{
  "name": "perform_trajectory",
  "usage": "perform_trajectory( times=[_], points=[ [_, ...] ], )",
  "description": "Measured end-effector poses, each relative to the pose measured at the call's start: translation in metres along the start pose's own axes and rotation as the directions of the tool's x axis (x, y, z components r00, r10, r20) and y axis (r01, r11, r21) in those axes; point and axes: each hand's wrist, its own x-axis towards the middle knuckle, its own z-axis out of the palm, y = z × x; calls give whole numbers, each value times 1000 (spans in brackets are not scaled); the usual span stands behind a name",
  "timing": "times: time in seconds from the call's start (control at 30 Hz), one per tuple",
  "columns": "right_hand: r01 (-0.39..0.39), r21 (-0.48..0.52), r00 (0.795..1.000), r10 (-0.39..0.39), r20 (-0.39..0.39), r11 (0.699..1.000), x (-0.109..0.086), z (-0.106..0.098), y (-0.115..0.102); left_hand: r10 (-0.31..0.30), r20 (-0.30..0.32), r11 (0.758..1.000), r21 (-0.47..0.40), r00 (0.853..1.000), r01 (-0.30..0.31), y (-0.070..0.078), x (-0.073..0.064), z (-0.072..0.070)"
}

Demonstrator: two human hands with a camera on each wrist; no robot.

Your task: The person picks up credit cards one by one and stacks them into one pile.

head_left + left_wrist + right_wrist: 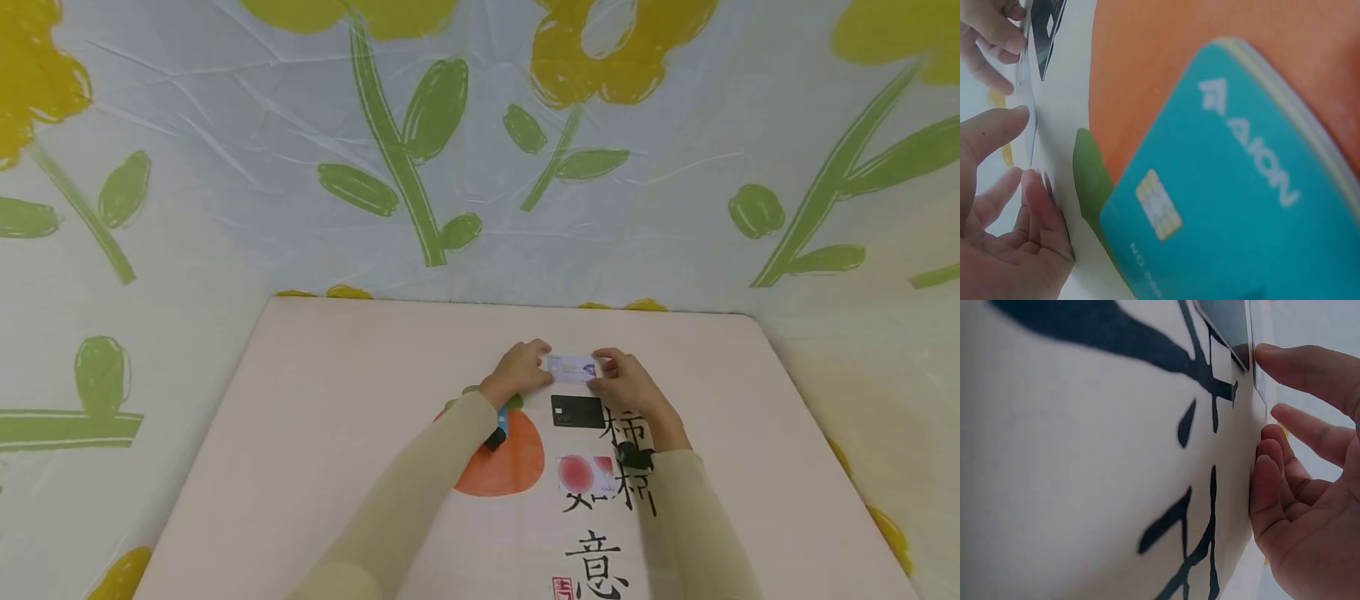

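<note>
A pale white card [572,368] lies flat on the table near its far side, a small dark emblem at its right end. My left hand [519,368] holds its left end between thumb and fingers. At the opposite end my right hand [630,383] grips it the same way. Just nearer lies a black card [577,412] with a chip, and below that a white card with a red circle [576,474]. A teal card stack [1210,175] marked AION sits under my left forearm, mostly hidden by it in the head view.
The table [315,400] bears a printed orange persimmon [517,454] and black brush characters [596,567]. A dark wrist device [636,456] is on my right wrist. Flower-patterned white cloth [247,167] rises behind and beside the table.
</note>
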Motion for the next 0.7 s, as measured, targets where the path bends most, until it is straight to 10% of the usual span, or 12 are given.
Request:
perform_trajectory(
  times=[0.7],
  points=[
    [-14, 19, 1000, 14, 9, 1000, 0, 2, -2, -31, -18, 996, 85, 999, 33, 6, -5, 2]
  ],
)
